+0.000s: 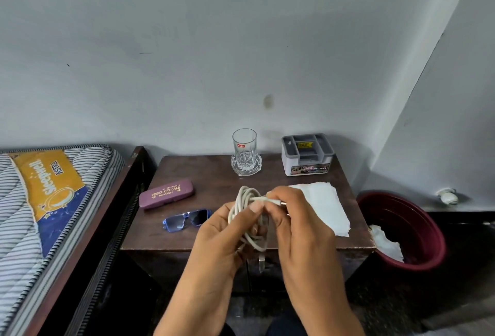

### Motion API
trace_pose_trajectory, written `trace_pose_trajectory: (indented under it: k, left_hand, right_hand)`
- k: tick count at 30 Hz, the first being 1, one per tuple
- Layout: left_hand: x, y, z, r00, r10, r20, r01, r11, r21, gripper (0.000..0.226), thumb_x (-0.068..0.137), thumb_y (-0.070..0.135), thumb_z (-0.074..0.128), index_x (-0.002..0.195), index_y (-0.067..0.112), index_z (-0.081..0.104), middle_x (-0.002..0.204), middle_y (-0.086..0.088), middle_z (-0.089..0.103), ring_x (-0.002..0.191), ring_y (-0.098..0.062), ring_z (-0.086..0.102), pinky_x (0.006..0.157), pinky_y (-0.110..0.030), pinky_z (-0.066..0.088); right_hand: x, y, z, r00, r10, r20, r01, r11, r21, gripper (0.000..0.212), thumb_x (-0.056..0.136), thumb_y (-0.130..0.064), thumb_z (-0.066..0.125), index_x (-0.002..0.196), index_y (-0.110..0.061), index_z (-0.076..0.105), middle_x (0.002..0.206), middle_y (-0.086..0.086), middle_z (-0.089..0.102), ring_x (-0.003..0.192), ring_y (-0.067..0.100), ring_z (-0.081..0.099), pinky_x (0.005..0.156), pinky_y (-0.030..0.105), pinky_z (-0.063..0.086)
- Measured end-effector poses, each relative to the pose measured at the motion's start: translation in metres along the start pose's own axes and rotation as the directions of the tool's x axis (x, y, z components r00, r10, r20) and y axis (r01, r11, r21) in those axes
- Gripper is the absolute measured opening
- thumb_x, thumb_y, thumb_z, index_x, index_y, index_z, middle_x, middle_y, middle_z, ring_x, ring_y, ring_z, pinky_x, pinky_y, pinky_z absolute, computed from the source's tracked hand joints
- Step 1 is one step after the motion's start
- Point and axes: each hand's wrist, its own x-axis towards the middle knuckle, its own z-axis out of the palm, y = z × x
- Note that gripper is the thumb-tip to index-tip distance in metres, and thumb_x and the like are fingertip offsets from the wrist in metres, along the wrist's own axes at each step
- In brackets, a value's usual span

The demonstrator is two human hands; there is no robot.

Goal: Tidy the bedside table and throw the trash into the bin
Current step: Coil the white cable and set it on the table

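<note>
The left hand [222, 231] grips a coiled white cable [245, 211], thumb pressed across the loops and fingers curled behind them. The right hand [300, 226] pinches the cable's free end between thumb and forefinger, with a metal plug tip showing just past the fingertips. Both hands hold the coil above the front edge of the table [214, 183], near its middle.

Behind the right hand, a crumpled white paper [325, 207] lies flat towards the table's front right corner. Left of the hands, blue-framed glasses [187, 219] rest lenses forward near the front edge. Just behind them, by the left edge, lies a closed mauve case [166, 193] printed in gold "PRINCE OPTICALS ROURKELA".

At the back edge, a clear glass [244, 145] with a red "cello" sticker stands upright in a cut-glass dish [246, 168]. At the back right corner sits a grey-and-white organiser [308, 155]; its front label reads "OPEL", and the yellow sticker inside is too small to read.

On the floor just right of the table stands a dark red bin [409, 231] with white paper in it. Left of the table, a striped mattress [16, 201] carries a yellow and blue label, "Sleepwell ASTRA".
</note>
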Motion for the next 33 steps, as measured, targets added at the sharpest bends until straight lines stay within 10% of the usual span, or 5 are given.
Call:
trace_pose_trajectory:
  k: [17,27,33]
  left_hand:
    - [-0.001,-0.011,-0.004,0.976,0.213,-0.030,-0.206,0.966,0.159,0.029,0.084,0.019,0.053,0.088,-0.009,0.058,0.064,-0.007,0.062,0.057,-0.009,0.058,0.055,-0.016,0.049]
    - [-0.009,-0.014,-0.011,0.984,0.175,0.021,-0.175,0.952,0.252,0.015,0.075,0.028,0.056,0.076,0.015,0.063,0.064,-0.002,0.060,0.048,-0.011,0.049,0.047,-0.017,0.042]
    - [-0.009,-0.008,-0.022,0.995,0.012,-0.098,-0.016,0.999,-0.035,0.017,0.084,0.007,0.050,0.093,0.001,0.063,0.074,-0.008,0.069,0.040,-0.009,0.055,0.035,-0.014,0.039]
  right_hand:
    - [0.001,0.002,-0.007,0.957,0.286,0.039,-0.277,0.875,0.397,0.005,0.097,-0.028,0.041,0.099,-0.028,0.046,0.091,-0.012,0.059,0.074,0.006,0.070,0.065,0.025,0.058]
    - [0.005,0.003,-0.010,0.921,0.386,-0.053,-0.346,0.872,0.346,0.005,0.092,-0.027,0.043,0.090,-0.031,0.046,0.086,-0.013,0.060,0.048,0.014,0.062,0.048,0.022,0.049]
    - [0.008,-0.001,-0.018,0.891,0.354,0.283,-0.450,0.764,0.462,0.006,0.086,-0.027,0.062,0.086,-0.026,0.056,0.085,-0.006,0.070,0.073,0.011,0.069,0.063,0.025,0.055]
